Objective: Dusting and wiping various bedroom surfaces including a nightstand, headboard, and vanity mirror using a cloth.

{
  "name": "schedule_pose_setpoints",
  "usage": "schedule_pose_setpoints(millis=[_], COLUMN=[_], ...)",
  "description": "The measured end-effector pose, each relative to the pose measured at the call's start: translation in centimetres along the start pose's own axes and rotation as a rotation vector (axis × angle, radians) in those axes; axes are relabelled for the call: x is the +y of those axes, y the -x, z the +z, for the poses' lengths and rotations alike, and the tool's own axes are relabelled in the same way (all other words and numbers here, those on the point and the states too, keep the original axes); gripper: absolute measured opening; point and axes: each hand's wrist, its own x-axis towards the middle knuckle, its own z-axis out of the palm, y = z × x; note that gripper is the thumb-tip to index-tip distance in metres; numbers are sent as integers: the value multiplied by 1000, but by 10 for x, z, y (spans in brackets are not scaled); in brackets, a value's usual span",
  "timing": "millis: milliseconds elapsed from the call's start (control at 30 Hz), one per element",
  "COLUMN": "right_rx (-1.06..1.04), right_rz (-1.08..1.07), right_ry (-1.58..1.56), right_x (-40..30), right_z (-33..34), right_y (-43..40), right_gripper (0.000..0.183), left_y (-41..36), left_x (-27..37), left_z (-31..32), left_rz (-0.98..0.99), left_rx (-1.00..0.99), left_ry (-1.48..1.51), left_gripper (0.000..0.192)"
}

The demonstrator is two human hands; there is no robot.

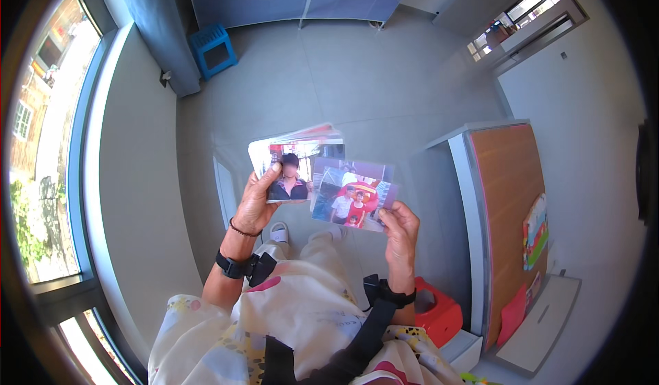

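My left hand (pixel 257 197) grips a fanned stack of photo prints (pixel 289 179), its thumb on the top print, which shows one person in a dark top. To the right of it, my right hand (pixel 402 225) pinches the lower right corner of a few more prints (pixel 350 199) between thumb and fingers. The upper one of these shows several people in front of something red. The two groups of prints lie close side by side above the floor; whether their edges touch I cannot tell.
A blue plastic stool (pixel 213 50) stands by the curtain (pixel 159 24). On the right is a wood-topped cabinet (pixel 509 189) bearing a colourful book-like item (pixel 535 233). A red plastic stool (pixel 440 313) is beside my right forearm. A window (pixel 56 127) runs along the left.
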Motion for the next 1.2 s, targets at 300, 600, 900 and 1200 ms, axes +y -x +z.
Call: schedule_pose_setpoints(millis=[300, 600, 900, 1200], right_rx=[-32, -40, -31, -8], right_rz=[-22, -31, -44, -158], right_ry=[1, 10, 14, -36], right_x=[-1, 0, -5, -4], right_z=[0, 1, 5, 7], right_y=[0, 0, 0, 3], right_gripper=[8, 9, 12, 15], left_y=[1, 1, -3, 9], left_x=[-1, -3, -5, -5], left_z=[7, 7, 5, 12], left_rz=[-4, 9, -12, -58], left_rx=[51, 56, 29, -30], left_ry=[-8, 34, 31, -6], left_gripper=[29, 30, 28, 26])
